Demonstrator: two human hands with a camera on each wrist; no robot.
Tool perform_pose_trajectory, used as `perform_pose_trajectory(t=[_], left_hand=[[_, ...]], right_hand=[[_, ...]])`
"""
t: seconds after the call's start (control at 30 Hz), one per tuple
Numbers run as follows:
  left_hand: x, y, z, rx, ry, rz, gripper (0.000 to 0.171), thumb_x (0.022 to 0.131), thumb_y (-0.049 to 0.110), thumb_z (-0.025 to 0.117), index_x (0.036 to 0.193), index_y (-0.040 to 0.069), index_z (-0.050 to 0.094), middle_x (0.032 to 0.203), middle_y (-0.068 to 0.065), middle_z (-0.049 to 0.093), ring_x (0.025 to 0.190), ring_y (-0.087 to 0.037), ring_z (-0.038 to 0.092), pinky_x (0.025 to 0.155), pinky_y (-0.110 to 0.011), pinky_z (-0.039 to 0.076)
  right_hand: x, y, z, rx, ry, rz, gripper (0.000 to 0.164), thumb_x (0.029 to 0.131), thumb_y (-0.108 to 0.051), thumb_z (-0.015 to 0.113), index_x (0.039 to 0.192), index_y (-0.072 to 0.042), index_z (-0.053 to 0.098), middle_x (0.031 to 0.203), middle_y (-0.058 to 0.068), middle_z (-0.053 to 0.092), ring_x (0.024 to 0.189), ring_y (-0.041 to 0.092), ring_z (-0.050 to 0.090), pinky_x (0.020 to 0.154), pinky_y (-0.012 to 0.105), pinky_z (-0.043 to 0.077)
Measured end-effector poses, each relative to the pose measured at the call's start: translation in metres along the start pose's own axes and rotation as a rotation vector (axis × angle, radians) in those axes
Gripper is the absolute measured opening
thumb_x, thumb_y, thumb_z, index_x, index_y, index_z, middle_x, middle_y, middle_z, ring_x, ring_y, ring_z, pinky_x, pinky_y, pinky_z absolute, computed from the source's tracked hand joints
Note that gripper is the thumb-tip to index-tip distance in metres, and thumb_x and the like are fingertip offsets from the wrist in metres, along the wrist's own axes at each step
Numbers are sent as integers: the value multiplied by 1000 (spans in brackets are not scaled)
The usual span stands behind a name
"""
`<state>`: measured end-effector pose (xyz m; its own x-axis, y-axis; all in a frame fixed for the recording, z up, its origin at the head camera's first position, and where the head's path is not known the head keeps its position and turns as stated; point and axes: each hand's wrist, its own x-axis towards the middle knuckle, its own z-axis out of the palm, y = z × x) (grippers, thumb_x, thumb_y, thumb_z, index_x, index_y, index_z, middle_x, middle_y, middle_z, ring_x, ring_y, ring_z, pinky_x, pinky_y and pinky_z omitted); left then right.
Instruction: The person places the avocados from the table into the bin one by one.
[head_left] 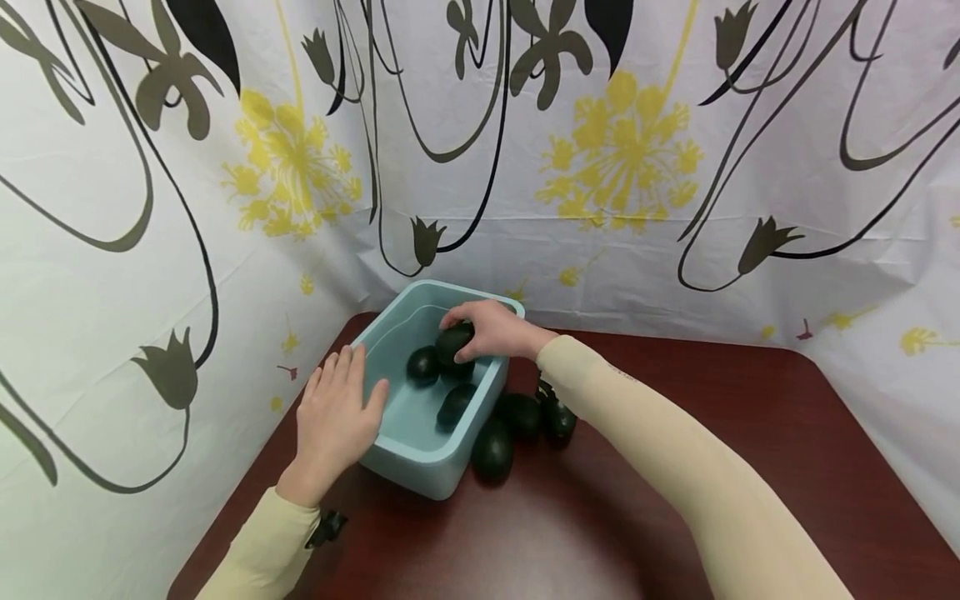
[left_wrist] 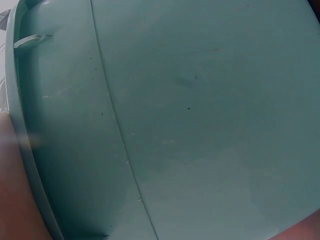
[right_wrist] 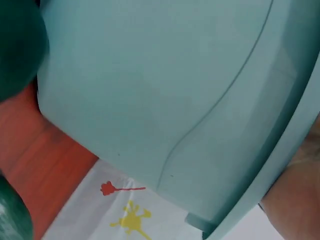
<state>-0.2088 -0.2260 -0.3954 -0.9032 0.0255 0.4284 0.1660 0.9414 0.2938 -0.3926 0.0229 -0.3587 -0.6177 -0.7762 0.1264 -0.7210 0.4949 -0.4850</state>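
One dark green oval fruit (head_left: 454, 340) is clamped between curled fingers and thumb of the right hand (head_left: 491, 327), over the pale blue plastic bin (head_left: 416, 473), toward its far right corner; its long axis cannot be told. Inner fruits (head_left: 423, 365) are clustered beneath; outer fruits (head_left: 492, 452) are separated by the right wall. The left hand (head_left: 337, 414), fingers straight, is held at the left rim.

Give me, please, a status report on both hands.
Right hand grips dark-green oval fruit above similar fruit in pale-blue rectangular plastic bin. Left hand, fingers extended, at bin's left rim. No obstruction seen.
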Motion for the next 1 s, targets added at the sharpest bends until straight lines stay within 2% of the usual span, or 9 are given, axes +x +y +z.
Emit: perform_pose_trajectory(t=[0.2,0.43,0.8,1.0], left_hand=[[-1,-2,0,8,3,-3,70,103,43,50,155,-1,34,156,-26,35,144,-45,29,117,-59,19],[1,-1,1,4,6,2,70,103,42,51,154,-2,35,156,-26,36,144,-45,30,117,-59,19],[0,0,2,19,1,3,70,103,43,50,154,-2,35,156,-26,36,144,-45,30,117,-59,19],[-1,-1,2,19,4,8,70,103,45,48,154,-2,35,156,-26,35,144,-45,30,117,-59,19]], right_hand=[[8,-8,0,-95,-159,-13,47,81,-20,85,125,-19,70,121,-6,65,108,11,56,93,30,48],[14,-14,5,-140,-285,13,49,81,-19,85,128,-16,69,125,0,63,112,15,57,94,31,49],[12,-11,8,-105,-323,-7,48,82,-24,86,127,-21,70,123,-4,64,113,12,58,93,30,49],[11,-9,7,-55,-318,-48,48,84,-26,84,129,-19,68,124,5,67,113,20,62,91,32,50]])
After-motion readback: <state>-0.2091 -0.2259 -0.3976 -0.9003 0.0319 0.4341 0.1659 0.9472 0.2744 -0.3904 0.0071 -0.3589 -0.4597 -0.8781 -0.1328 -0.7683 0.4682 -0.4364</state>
